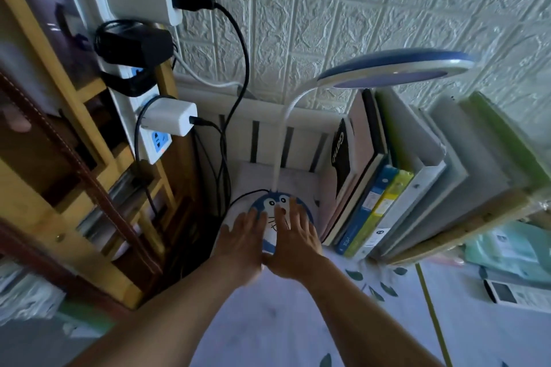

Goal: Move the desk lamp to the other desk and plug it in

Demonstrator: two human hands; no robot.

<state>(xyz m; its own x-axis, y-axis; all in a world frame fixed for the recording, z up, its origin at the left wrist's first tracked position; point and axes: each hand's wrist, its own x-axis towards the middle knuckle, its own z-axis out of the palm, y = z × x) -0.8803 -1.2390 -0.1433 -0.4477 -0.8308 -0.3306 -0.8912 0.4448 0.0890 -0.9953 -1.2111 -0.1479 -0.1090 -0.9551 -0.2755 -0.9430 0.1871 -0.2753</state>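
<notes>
Blue-and-white cartoon-face lamp base (278, 211) sits on the desk (298, 322) in the corner, under both hands: left hand (244, 235) flat on its left part, right hand (293, 235) flat on its right, fingers of both loosely spread and extended, palms down, thumbs nearly touching at the near edge; nothing pinched yet. White gooseneck (283, 134) rises just beyond the fingertips to the blue round head (396, 68), which hangs to the right over the books (372, 188). Thin black cord (247, 195) leaves the base beyond the left fingertips and runs toward the power strip (143, 116) up on the left; which plug is the lamp's cannot be told. Likely step: grasping the base to lift. To do it well, curl the fingers under the rim on both sides, keep the base level so the head does not swing into the books, and free the cord before carrying. Readable writing: a black book spine right of the fingers shows white letters, perhaps "GBTMD", unsure; other spine labels too small to read.
</notes>
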